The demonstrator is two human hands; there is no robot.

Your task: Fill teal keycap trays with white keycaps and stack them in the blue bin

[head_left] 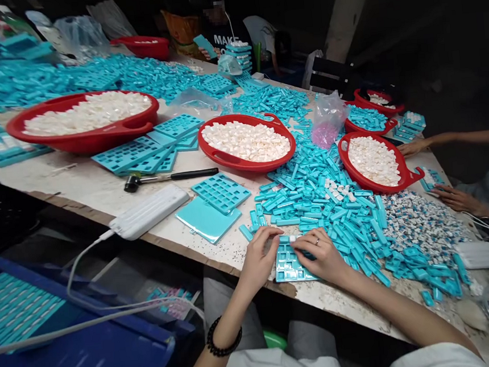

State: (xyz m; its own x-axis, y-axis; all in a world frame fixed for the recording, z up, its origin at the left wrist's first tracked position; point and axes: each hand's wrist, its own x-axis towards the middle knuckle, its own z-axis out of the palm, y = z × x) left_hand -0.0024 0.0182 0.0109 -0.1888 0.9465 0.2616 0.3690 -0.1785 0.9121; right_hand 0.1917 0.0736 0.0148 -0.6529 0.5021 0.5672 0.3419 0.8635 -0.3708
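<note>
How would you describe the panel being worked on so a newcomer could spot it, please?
Start at the white table, then follow its near edge right from the hammer to a turquoise panel of square compartments. Unlike other gridded panels, it has the left hand and right hand at it.

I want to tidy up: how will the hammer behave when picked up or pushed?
The hammer will probably feel head-heavy, its bulky head sitting on a slim shaft. It looks stiff, lying straight. Pushed, it may swivel around that head rather than roll.
</note>
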